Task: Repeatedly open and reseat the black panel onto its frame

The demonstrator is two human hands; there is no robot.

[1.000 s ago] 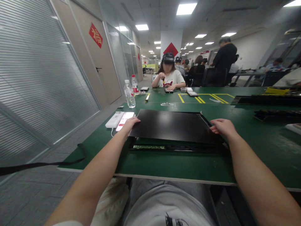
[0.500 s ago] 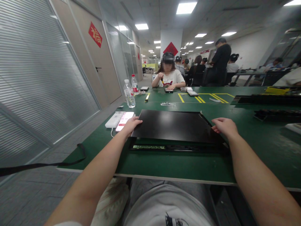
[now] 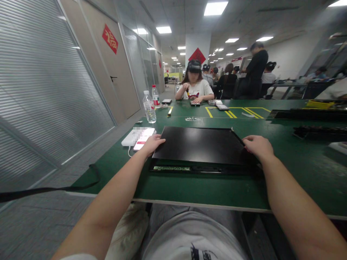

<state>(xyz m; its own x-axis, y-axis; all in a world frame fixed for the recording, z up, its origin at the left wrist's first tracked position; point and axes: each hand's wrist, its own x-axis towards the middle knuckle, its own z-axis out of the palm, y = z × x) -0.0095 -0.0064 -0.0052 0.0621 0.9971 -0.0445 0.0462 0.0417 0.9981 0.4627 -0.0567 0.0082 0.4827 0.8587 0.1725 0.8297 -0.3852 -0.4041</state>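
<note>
A flat black display panel (image 3: 199, 144) lies at a slight slant over a thin black frame (image 3: 233, 169) on the green table. Along the near side of that frame shows a narrow green circuit board (image 3: 172, 168). My left hand (image 3: 154, 144) grips the panel's left edge, thumb on top and fingers hidden beneath. At the opposite side, my right hand (image 3: 258, 146) is closed with its fingertips on the panel's right edge; whether it also touches the frame I cannot tell.
A phone (image 3: 145, 138) rests beside a white box-like device (image 3: 132, 137) left of the panel. Behind them stand two bottles (image 3: 149, 110). A person (image 3: 194, 86) sits across the green table (image 3: 200, 193). Long black parts (image 3: 306, 114) lie at the right.
My right hand has moved slightly left, its fingers now against the panel's edge. The panel and my left hand have shifted a little to the right.
</note>
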